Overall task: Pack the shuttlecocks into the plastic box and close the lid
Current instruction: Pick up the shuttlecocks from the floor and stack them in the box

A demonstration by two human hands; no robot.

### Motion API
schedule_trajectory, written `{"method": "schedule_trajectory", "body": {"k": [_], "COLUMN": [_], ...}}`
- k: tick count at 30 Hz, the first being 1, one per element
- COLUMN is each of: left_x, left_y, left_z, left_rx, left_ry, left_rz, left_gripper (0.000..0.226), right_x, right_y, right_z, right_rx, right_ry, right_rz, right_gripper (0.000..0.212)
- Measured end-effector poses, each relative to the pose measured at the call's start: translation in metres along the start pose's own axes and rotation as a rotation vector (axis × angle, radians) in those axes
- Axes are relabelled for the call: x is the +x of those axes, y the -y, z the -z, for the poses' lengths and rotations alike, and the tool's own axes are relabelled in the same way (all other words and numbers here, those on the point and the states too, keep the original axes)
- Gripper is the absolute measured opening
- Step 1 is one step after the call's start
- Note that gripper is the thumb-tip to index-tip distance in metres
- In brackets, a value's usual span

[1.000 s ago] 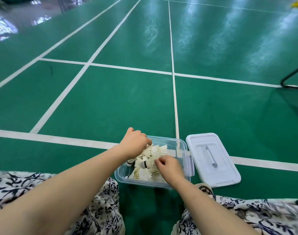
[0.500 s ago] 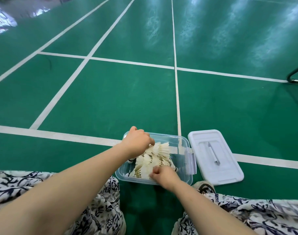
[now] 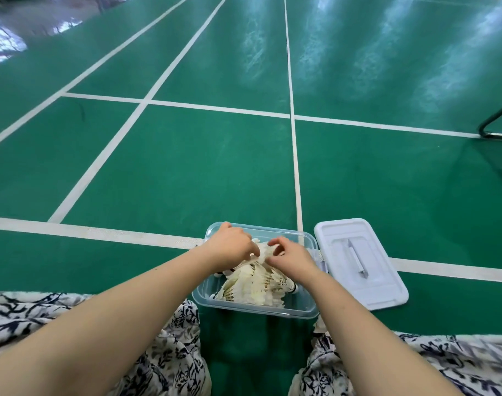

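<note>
Now two bare hands, left hand (image 3: 229,245) and right hand (image 3: 291,257), pinching white feathered shuttlecocks (image 3: 252,284), too many to count, in one clear rectangular plastic box (image 3: 255,310), one white plastic lid (image 3: 361,261) just beside it on the green court floor (image 3: 186,167).

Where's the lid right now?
In the head view the lid lies flat on the green court floor, handle up, just right of the open box and beside the right hand, across a white court line.

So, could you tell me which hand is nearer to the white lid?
Right. The right hand is over the box's lid-side half; the left hand is farther from the white lid.
</note>
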State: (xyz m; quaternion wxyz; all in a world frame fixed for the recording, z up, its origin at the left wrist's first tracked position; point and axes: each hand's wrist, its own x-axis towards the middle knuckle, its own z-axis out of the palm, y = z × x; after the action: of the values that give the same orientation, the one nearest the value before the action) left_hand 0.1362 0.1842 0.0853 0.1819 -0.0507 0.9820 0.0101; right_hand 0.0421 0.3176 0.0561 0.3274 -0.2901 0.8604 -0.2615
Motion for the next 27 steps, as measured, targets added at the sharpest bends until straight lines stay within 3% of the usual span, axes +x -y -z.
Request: {"method": "schedule_trajectory", "body": {"k": [4, 10, 12, 15, 18, 22, 25, 27], "left_x": [0.002, 0.002, 0.000, -0.004, -0.005, -0.002, -0.003, -0.003], "left_y": [-0.007, -0.009, -0.010, -0.011, -0.011, 0.000, 0.000, -0.002], "left_z": [0.004, -0.005, -0.006, -0.006, -0.006, -0.005, -0.005, -0.004], "left_rx": [-0.022, -0.006, -0.070, -0.214, -0.313, -0.397, -0.375, -0.326], "left_ry": [-0.066, -0.105, -0.116, -0.108, -0.167, -0.245, -0.186, -0.158], "left_rz": [-0.048, -0.114, -0.112, -0.078, 0.021, 0.139, 0.138, 0.120], "left_gripper": [0.026, 0.024, 0.027, 0.047, 0.058, 0.053, 0.045, 0.034], "right_x": [-0.002, -0.004, -0.003, -0.001, 0.001, 0.002, -0.001, -0.002], "right_y": [0.015, 0.010, 0.009, 0.008, 0.006, -0.003, -0.010, -0.012], "right_z": [-0.004, -0.013, -0.009, 0.001, 0.013, 0.016, 0.005, -0.001], "right_rx": [-0.166, -0.332, -0.292, -0.172, -0.147, -0.248, -0.233, -0.141], "right_ry": [0.037, -0.052, -0.049, -0.092, -0.106, -0.004, 0.094, 0.121], "right_rz": [0.207, 0.200, 0.155, 0.055, -0.060, -0.197, -0.223, -0.242], "right_gripper": [0.036, 0.030, 0.020, 0.033, 0.028, 0.007, 0.017, 0.013]}}
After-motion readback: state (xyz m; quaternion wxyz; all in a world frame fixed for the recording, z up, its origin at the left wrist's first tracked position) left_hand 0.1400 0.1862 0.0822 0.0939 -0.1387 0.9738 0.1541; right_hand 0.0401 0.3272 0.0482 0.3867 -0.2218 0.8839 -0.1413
